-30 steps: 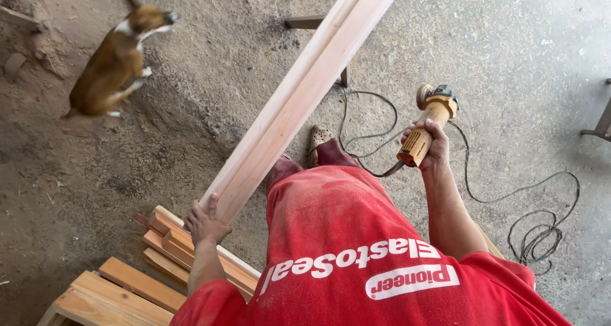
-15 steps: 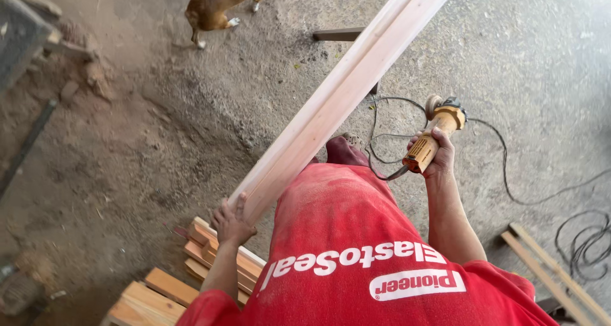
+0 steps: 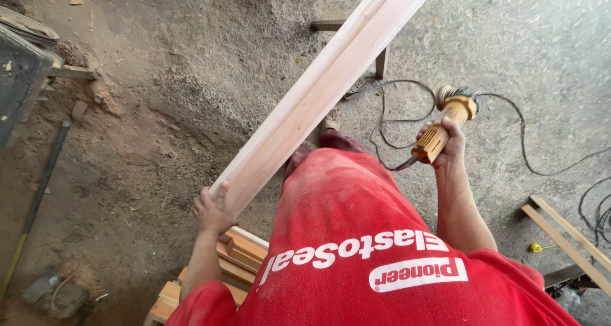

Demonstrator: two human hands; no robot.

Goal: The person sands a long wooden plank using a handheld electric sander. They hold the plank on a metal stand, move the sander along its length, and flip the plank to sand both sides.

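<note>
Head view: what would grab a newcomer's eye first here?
The long pale plank running diagonally from lower left to the top edge stands out most, its near end gripped by the left hand. To its right, the right hand holds a yellow-handled power tool, its black cord looping over the dusty floor. A red shirt fills the bottom, with stacked wood beside it.

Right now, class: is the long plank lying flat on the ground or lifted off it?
Lifted. The left hand holds the plank at its near end, and it slants up over the floor.
</note>
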